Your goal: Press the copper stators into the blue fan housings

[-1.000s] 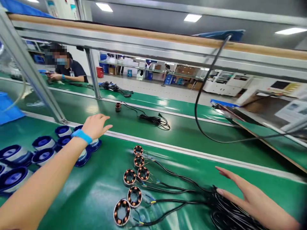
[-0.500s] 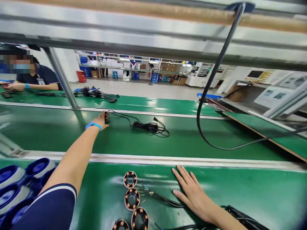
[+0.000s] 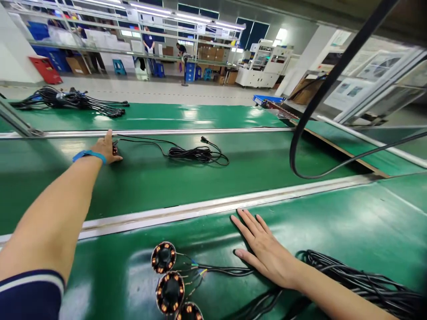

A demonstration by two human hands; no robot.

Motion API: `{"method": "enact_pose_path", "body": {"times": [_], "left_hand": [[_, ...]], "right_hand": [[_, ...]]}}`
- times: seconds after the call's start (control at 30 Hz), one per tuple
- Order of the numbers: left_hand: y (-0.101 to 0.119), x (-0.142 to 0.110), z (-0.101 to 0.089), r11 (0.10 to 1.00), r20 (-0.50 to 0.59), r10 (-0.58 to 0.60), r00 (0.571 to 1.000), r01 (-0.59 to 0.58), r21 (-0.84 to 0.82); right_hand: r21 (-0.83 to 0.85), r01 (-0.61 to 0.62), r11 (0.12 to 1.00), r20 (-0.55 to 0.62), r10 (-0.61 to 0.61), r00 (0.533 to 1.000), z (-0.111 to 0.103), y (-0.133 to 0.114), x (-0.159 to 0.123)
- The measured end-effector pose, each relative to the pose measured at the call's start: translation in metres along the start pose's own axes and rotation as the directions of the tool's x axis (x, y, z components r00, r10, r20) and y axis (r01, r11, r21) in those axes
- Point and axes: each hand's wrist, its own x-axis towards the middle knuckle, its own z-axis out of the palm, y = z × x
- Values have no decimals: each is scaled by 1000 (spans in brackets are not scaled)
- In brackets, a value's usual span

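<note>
Far out on the green conveyor belt, my left hand (image 3: pixel 105 149), with a blue band at the wrist, is closed around a copper-wound motor stator (image 3: pixel 115 149), mostly hidden by the fingers. From it a black cable runs right to a coiled bundle (image 3: pixel 193 154) with a plug end. My right hand (image 3: pixel 263 249) lies flat on the green near worktop, fingers spread, holding nothing. Left of that hand are several ring-shaped stators with copper coils, among them an upper stator (image 3: pixel 163 257) and a middle stator (image 3: pixel 170 292). Black cables (image 3: pixel 230 270) with coloured wire ends lie between them and my right hand.
A thick heap of black cables (image 3: pixel 353 280) lies at the right of my worktop. White rails (image 3: pixel 200 206) edge the belt. A black cable loop (image 3: pixel 295 146) hangs down at right. Across the belt lies another cable pile (image 3: pixel 66 100). People and shelves stand in the background.
My view has tilted and turned right, so the co-worker and the blue round parts are out of frame. My left hand stays on the stator; my right hand still lies flat.
</note>
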Motion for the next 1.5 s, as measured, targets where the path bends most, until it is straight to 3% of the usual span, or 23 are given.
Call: {"method": "enact_pose_path", "body": {"times": [0.1,0.2,0.3,0.37,0.5,0.63,0.73,0.83,0.9,0.97,1.07,1.17,1.27,1.37,1.5], "left_hand": [[13,-45,-26,995,129,-4,992,-9,98],[23,-114,-46,988,207,25,978,-56,142],[39,-197,-62,987,254,31,967,-70,147],[57,-251,-71,990,268,14,963,-51,129],[96,-333,-72,999,379,-45,924,49,0],[114,-371,-55,987,388,-155,908,159,21],[109,-384,-52,989,321,-146,936,150,10],[90,-392,-65,995,240,-86,967,94,-23],[71,-398,-79,994,91,-110,990,109,16],[51,-406,-90,978,-65,-166,984,172,116],[25,-416,-96,935,-129,-213,968,241,261],[6,-415,-91,918,-96,-210,973,230,324],[-4,-402,-84,925,-54,-200,978,207,319],[-8,-387,-83,945,33,-198,980,182,271],[-4,-383,-90,959,43,-150,988,134,251]], "right_hand": [[-6,13,1000,-34,-13,999,0,2,0],[-24,57,998,-161,-60,985,-14,2,24],[-198,65,978,-296,-123,947,-43,-4,85],[-375,25,927,-307,-150,940,-64,-13,138],[-496,9,869,-254,-154,955,-87,-37,226],[-501,59,863,-141,-149,979,-90,-45,254],[-507,113,855,-56,-163,985,-95,-39,233],[-472,143,870,17,-154,988,-103,-26,189],[-419,160,894,68,-144,987,-108,-14,152],[-308,184,933,95,-162,982,-110,-5,112],[-25,246,969,5,-246,969,-106,-11,54],[255,302,918,-111,-282,953,-90,-43,15],[398,343,851,-147,-310,939,-65,-85,4],[451,387,804,-166,-350,922,-41,-115,10],[362,510,780,-264,-438,859,-24,-135,23]]}}
